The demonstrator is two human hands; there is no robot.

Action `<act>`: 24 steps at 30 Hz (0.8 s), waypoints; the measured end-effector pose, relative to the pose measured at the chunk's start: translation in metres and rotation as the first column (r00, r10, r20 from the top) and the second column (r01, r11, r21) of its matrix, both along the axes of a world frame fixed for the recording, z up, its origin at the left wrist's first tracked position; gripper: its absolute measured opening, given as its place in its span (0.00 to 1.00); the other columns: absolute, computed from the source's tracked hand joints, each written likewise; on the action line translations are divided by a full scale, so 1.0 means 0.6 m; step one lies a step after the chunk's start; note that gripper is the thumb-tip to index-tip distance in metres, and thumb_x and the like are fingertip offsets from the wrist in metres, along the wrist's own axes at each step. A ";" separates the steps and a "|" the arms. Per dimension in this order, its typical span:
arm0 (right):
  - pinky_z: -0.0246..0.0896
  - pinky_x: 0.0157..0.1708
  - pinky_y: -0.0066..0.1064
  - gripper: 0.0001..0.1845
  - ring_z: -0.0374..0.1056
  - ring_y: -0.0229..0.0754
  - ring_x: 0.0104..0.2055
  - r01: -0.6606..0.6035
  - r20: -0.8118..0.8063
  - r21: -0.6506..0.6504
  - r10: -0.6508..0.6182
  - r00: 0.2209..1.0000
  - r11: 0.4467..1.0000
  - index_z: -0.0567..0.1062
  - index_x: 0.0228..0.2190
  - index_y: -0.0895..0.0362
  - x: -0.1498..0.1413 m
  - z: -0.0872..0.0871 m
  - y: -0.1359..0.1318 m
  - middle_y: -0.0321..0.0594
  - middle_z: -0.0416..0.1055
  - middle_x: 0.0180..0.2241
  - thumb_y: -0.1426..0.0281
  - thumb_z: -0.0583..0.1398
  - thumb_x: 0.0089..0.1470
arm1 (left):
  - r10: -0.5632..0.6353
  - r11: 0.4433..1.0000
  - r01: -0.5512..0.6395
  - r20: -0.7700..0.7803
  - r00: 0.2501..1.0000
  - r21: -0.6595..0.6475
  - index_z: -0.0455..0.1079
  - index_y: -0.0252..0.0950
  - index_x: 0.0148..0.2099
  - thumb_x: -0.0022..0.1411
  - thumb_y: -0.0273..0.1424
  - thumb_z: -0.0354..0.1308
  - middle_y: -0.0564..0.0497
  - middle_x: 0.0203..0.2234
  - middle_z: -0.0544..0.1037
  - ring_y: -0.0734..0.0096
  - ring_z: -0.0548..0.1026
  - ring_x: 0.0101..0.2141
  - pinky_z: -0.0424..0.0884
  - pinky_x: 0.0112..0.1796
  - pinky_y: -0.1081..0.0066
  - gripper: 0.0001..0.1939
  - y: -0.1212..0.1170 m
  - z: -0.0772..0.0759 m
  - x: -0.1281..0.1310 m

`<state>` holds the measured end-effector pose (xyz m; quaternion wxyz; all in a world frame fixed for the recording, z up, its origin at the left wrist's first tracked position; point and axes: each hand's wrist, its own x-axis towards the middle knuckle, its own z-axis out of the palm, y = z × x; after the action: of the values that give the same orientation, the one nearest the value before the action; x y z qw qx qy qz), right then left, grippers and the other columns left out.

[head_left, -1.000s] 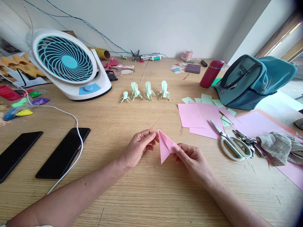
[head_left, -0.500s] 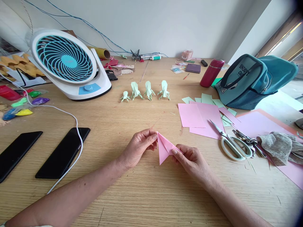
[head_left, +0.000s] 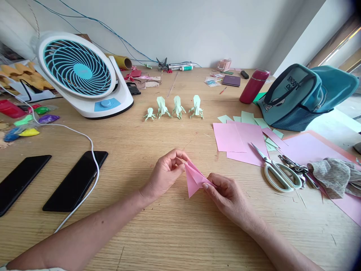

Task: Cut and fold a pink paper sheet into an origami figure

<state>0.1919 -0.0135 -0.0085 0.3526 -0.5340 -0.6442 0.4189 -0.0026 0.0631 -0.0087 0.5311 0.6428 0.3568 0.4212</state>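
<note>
A folded piece of pink paper (head_left: 193,181) is held between my two hands above the table, its layers partly spread and one point hanging down. My left hand (head_left: 168,170) pinches the upper left corner between thumb and fingers. The right end of the paper is gripped by my right hand (head_left: 222,190), thumb on top and fingers curled beneath. Beyond my hands stand several pale green folded paper figures (head_left: 178,107) in a row. Flat pink paper sheets (head_left: 229,137) lie to the right of them.
White-handled scissors (head_left: 282,175) and keys (head_left: 300,171) lie right of my right hand, beside a grey cloth (head_left: 332,175). Two black phones (head_left: 75,184) and a white cable (head_left: 94,158) are at left. A fan (head_left: 81,75), red flask (head_left: 254,86) and blue bag (head_left: 299,98) stand farther back.
My left fingers have shifted slightly at the paper's upper corner, and another layer now shows apart behind it. My right hand keeps its grip, slightly left of before.
</note>
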 end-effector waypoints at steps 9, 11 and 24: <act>0.45 0.24 0.29 0.23 0.51 0.35 0.25 -0.060 0.135 0.070 0.050 0.990 0.996 0.57 0.22 0.54 0.004 0.003 -0.003 0.32 0.55 0.24 0.58 0.55 0.65 | 0.211 0.817 0.018 -0.328 0.921 0.577 0.76 0.37 0.37 0.61 0.22 0.56 0.46 0.38 0.70 0.62 0.68 0.43 0.66 0.45 0.63 0.08 -0.013 0.020 -0.009; 0.45 0.24 0.29 0.24 0.51 0.36 0.25 -0.057 0.164 0.064 0.046 0.985 0.996 0.56 0.21 0.54 0.007 0.005 -0.002 0.32 0.54 0.23 0.56 0.54 0.65 | 0.187 0.800 0.078 -0.371 0.910 0.594 0.74 0.36 0.34 0.63 0.23 0.53 0.47 0.32 0.69 0.64 0.67 0.37 0.65 0.40 0.64 0.09 -0.017 0.025 -0.011; 0.53 0.31 0.31 0.16 0.61 0.39 0.27 -0.193 0.457 0.128 0.115 0.882 0.973 0.68 0.26 0.55 0.025 0.022 0.005 0.35 0.67 0.25 0.61 0.56 0.64 | -0.053 0.944 0.159 -0.343 0.938 0.289 0.70 0.34 0.30 0.62 0.22 0.53 0.49 0.28 0.74 0.71 0.71 0.29 0.65 0.32 0.72 0.08 -0.049 0.036 0.008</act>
<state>0.2071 -0.0106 0.0050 0.2050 -0.5307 -0.7818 0.2553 0.0021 0.0337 0.0128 0.3779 0.7985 0.3339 0.3289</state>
